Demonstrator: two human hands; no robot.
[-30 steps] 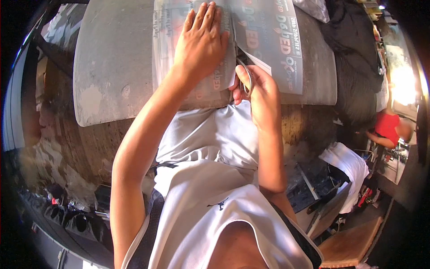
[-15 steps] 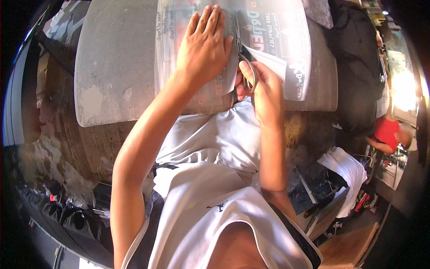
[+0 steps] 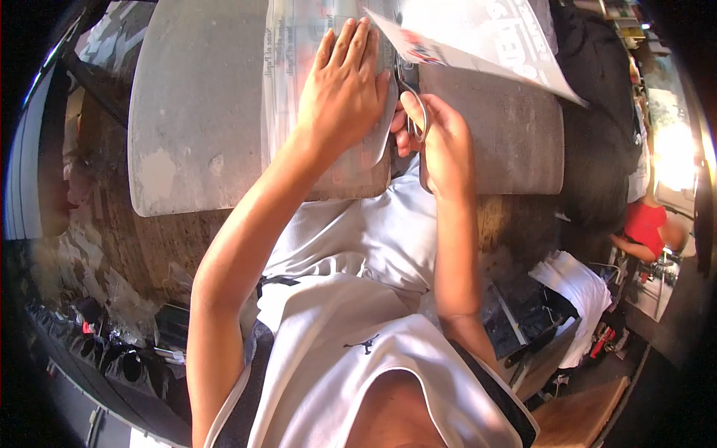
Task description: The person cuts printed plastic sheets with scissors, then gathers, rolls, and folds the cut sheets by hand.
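Observation:
My left hand [image 3: 343, 93] lies flat, fingers stretched out, on a stack of clear printed plastic sheets [image 3: 281, 97]. The sheets rest on a worn grey board [image 3: 202, 112]. Just right of them, my right hand [image 3: 444, 138] grips a pair of scissors [image 3: 424, 119] by the handle loops. The scissor blades point away from me, along the right edge of the stack, and are partly hidden. Beyond my right hand, a printed sheet with white lettering [image 3: 485, 37] stands raised and tilted off the board, its near corner reaching to the right.
Dark cloth or bags [image 3: 594, 112] are heaped right of the board. A white cloth [image 3: 571, 291] hangs at the lower right, near a wooden panel [image 3: 582, 411]. A person in a red top [image 3: 644, 230] is farther off to the right. Cluttered items lie at the lower left.
The printed sheet right of the scissors lay flat on the board; now it has lifted and swung away, baring the grey surface. Both hands have barely moved.

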